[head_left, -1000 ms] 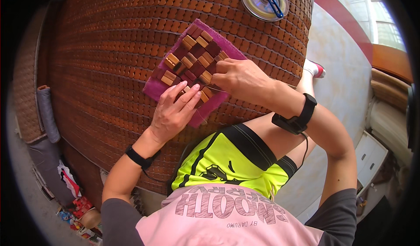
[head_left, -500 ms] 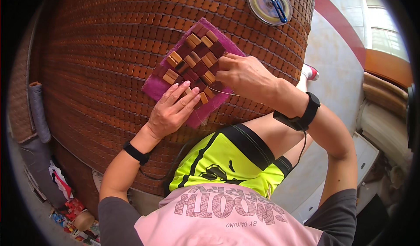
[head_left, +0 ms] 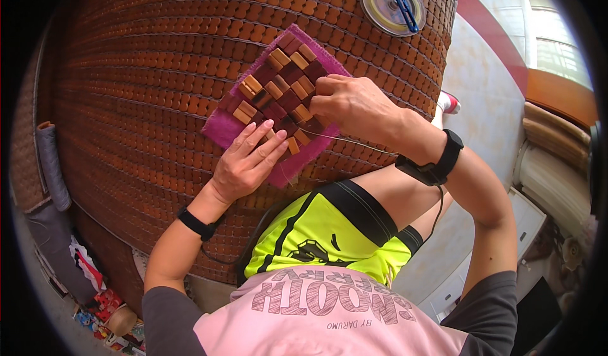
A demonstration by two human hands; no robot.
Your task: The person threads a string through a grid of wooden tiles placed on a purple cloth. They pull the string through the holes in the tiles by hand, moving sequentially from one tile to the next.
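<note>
A woven-looking panel of small dark red and light brown wooden blocks point(head_left: 278, 90) lies on a purple cloth point(head_left: 218, 128) with frayed edges. My left hand point(head_left: 244, 163) rests on its near side, fingers stretched out with the tips on the blocks. At the panel's right edge my right hand point(head_left: 345, 106) is closed in a pinch; its fingertips are turned away, so what they hold is hidden. A thin pale cord point(head_left: 348, 141) comes out of the blocks near the right hand and runs rightward below it toward the wrist.
Under the cloth is a brown tile-like mat point(head_left: 158, 71). Blue-handled thread snips point(head_left: 405, 11) lie on a round clear spool point(head_left: 373, 8) at the far right. Beyond the mat's right edge is a pale floor point(head_left: 481, 84). A rolled grey cloth point(head_left: 54, 166) is at the left.
The cord now stretches farther right, in a straighter line under my right hand. Panel and cloth have shifted slightly left in view. My left hand stays in place on the blocks.
</note>
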